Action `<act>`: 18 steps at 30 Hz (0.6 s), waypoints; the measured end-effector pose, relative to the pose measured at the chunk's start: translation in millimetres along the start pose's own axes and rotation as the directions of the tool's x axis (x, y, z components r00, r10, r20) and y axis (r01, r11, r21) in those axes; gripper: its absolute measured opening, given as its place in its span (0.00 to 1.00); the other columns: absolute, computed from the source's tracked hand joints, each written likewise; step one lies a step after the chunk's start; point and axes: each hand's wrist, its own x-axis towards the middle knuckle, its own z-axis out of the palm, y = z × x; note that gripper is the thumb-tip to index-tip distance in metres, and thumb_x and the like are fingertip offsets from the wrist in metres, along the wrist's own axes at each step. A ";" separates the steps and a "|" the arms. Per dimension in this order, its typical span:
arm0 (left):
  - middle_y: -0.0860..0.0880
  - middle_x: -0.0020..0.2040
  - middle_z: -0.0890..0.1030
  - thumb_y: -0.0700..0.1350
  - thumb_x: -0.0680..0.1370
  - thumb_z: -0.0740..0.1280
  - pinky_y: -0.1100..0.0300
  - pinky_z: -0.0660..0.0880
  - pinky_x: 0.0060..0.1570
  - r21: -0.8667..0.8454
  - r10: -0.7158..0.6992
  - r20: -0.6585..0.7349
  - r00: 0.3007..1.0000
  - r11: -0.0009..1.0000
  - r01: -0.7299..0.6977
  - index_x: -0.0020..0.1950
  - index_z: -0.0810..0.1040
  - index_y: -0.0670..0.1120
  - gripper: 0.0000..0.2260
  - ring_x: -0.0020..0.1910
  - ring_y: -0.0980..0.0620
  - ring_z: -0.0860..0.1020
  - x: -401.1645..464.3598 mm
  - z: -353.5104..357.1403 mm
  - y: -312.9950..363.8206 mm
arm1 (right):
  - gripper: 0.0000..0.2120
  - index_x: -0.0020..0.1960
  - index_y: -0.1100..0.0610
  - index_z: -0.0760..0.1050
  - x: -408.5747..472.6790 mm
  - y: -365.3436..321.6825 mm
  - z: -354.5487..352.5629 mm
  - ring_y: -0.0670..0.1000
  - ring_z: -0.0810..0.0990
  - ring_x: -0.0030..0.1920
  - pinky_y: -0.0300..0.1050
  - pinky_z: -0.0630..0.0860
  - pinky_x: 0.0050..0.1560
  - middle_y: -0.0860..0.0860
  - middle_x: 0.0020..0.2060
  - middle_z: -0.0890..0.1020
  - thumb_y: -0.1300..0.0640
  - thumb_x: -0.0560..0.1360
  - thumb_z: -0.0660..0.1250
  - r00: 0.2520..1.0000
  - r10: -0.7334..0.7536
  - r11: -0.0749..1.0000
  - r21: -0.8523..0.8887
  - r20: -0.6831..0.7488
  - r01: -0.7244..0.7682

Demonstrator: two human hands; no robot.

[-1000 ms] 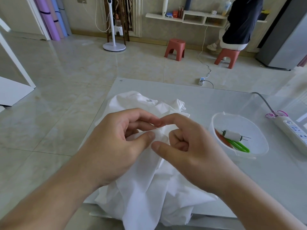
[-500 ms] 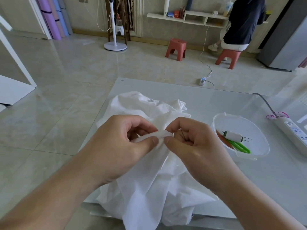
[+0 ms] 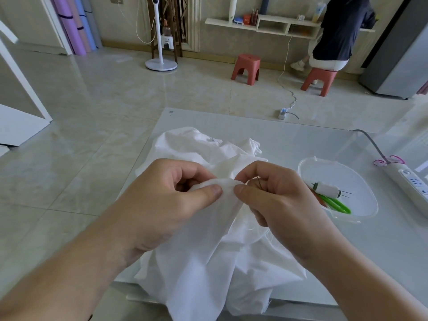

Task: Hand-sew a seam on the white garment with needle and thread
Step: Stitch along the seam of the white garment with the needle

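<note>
Pale glass-topped table (image 3: 289,144) is carrying a crumpled white cotton garment (image 3: 208,262), its near edge hanging over the front. Left hand (image 3: 162,205) is pinching a raised fold of it between thumb and curled fingers. Right hand (image 3: 278,200) is gripping the same fold just beside, fingers curled around a thin dark needle (image 3: 259,181). Clear oval plastic tray (image 3: 361,181) is sitting to the right, holding a white thread spool (image 3: 327,189) and green-handled scissors (image 3: 335,205).

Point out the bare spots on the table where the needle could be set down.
Bare: the table strip between the white garment and the clear bowl, and the far edge behind both. Crowded: right edge, with the power strip.
</note>
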 end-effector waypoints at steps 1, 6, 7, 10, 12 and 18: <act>0.39 0.49 0.86 0.56 0.72 0.73 0.35 0.80 0.58 -0.001 0.007 -0.008 1.000 1.000 -0.007 0.48 0.89 0.52 0.11 0.52 0.36 0.84 0.2 -0.3 -0.2 | 0.07 0.46 0.54 0.81 -0.2 -1.0 -1.0 0.52 0.63 0.31 0.46 0.62 0.33 0.54 0.28 0.66 0.53 0.71 0.68 1.000 0.017 1.000 0.017 -0.013 -0.016; 0.42 0.46 0.86 0.57 0.72 0.73 0.43 0.81 0.54 -0.006 0.035 -0.041 0.999 0.999 -0.035 0.48 0.89 0.52 0.11 0.50 0.39 0.85 0.1 -1.6 -1.0 | 0.10 0.46 0.60 0.77 1.1 -6.8 -9.3 0.49 0.61 0.28 0.34 0.61 0.26 0.49 0.29 0.66 0.65 0.80 0.58 0.994 0.081 0.975 0.215 -0.073 -0.063; 0.42 0.46 0.86 0.57 0.72 0.73 0.44 0.81 0.53 -0.011 0.040 -0.041 0.998 0.999 -0.041 0.48 0.89 0.52 0.11 0.50 0.39 0.85 0.1 -1.7 -1.3 | 0.12 0.44 0.61 0.75 0.6 -7.6 -10.4 0.48 0.61 0.28 0.35 0.60 0.26 0.49 0.28 0.65 0.68 0.80 0.56 0.994 0.088 0.970 0.231 -0.071 -0.069; 0.44 0.46 0.87 0.55 0.73 0.73 0.49 0.81 0.53 -0.025 0.049 -0.034 0.998 0.998 -0.049 0.49 0.89 0.52 0.11 0.50 0.42 0.86 -0.1 -1.1 -1.1 | 0.15 0.39 0.61 0.74 -1.7 -8.5 -10.7 0.49 0.61 0.28 0.35 0.61 0.26 0.49 0.27 0.65 0.69 0.81 0.56 0.994 0.091 0.980 0.185 -0.061 -0.079; 0.45 0.46 0.87 0.54 0.74 0.75 0.50 0.81 0.53 -0.024 0.056 -0.036 0.998 0.998 -0.056 0.49 0.89 0.52 0.09 0.50 0.43 0.86 -0.3 -0.8 -0.5 | 0.15 0.40 0.59 0.77 -2.5 -8.0 -10.2 0.50 0.62 0.29 0.37 0.62 0.29 0.51 0.27 0.66 0.67 0.83 0.59 0.997 0.060 0.992 0.111 -0.054 -0.054; 0.41 0.48 0.86 0.55 0.72 0.74 0.43 0.81 0.55 -0.028 0.067 -0.051 0.996 0.997 -0.068 0.50 0.89 0.52 0.11 0.51 0.38 0.84 0.0 -0.9 -0.5 | 0.12 0.45 0.51 0.84 -6.0 -15.5 -6.8 0.60 0.59 0.31 0.54 0.59 0.32 0.63 0.29 0.62 0.59 0.83 0.65 0.998 -0.060 0.998 -0.036 -0.035 0.059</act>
